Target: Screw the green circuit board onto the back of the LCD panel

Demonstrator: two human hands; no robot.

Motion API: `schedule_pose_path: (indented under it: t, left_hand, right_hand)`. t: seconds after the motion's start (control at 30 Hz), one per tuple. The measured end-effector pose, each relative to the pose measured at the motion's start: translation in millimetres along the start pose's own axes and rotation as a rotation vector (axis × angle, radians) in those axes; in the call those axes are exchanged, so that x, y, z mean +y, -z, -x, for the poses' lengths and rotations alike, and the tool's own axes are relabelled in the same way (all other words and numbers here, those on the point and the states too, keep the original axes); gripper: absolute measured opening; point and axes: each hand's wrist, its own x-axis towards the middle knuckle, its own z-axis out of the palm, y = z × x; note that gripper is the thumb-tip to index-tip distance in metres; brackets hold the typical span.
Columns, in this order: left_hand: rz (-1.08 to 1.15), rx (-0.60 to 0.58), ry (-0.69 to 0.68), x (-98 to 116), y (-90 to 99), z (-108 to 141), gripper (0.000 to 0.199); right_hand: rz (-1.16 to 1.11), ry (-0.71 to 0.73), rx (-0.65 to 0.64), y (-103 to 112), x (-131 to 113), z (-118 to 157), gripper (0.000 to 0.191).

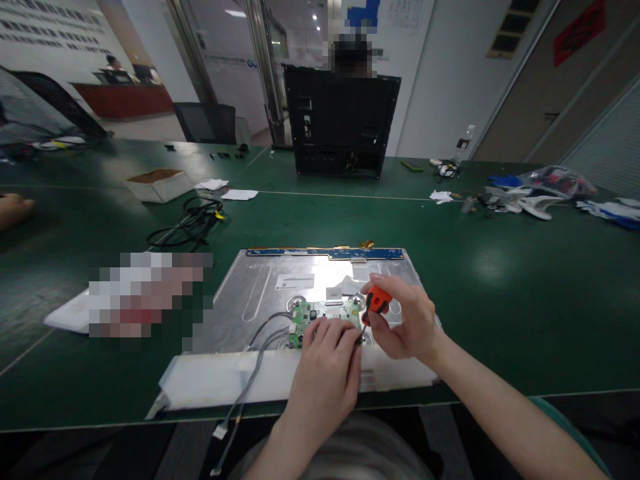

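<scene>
My right hand (407,320) is closed around the stubby red and black handle of a screwdriver (379,301). Its shaft slants down toward the right end of a green circuit board (305,312); the tip is hidden by my left fingers. Bent over the front of that board, my left hand (330,353) presses on it with fingers together, close to the shaft. The board lies on the silver metal back of a flat display panel (255,287). Grey cables (260,360) run from the board's left side over the table's front edge, ending in white connectors.
A blue circuit strip (320,254) lines the panel's far edge. Coiled black cables (187,223) and a cardboard box (159,185) lie to the left. Across the table stands a black monitor housing (343,123), a person behind it. Another person's hand (14,208) shows at far left.
</scene>
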Motion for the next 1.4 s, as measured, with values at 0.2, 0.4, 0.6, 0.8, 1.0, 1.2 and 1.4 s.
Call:
schedule_pose_path:
  t: [0.2,0.4,0.6,0.8,1.0,1.2,1.4]
  left_hand:
    - [-0.009,0.015,-0.007,-1.9,-2.5,0.4,0.015]
    - [-0.002,0.022,-0.019,-1.9,-2.3,1.1,0.016]
    - [0.012,0.011,-0.010,-0.7,-0.7,0.4,0.016]
    - [0.021,0.001,-0.006,-1.3,-0.7,1.0,0.016]
    - [0.007,0.010,-0.007,-1.9,-2.3,1.4,0.017]
    - [0.011,0.003,-0.012,-0.7,0.0,1.2,0.017]
    - [0.009,-0.009,0.002,0.6,1.1,0.1,0.017]
  right_hand:
    - [0.009,0.041,0.036,-2.5,1.6,-1.4,0.045]
    - [-0.038,0.060,0.009,-1.7,1.1,-2.7,0.039]
    - [-0.100,0.042,0.008,-1.0,3.0,-1.2,0.047]
    - [-0.098,0.010,0.042,-3.0,3.5,1.3,0.053]
    - [-0.049,0.048,0.034,-1.6,2.7,-1.6,0.050]
    - [-0.085,0.043,-0.019,1.7,1.9,-3.2,0.046]
    - [-0.080,0.021,-0.007,0.9,1.5,-2.7,0.051]
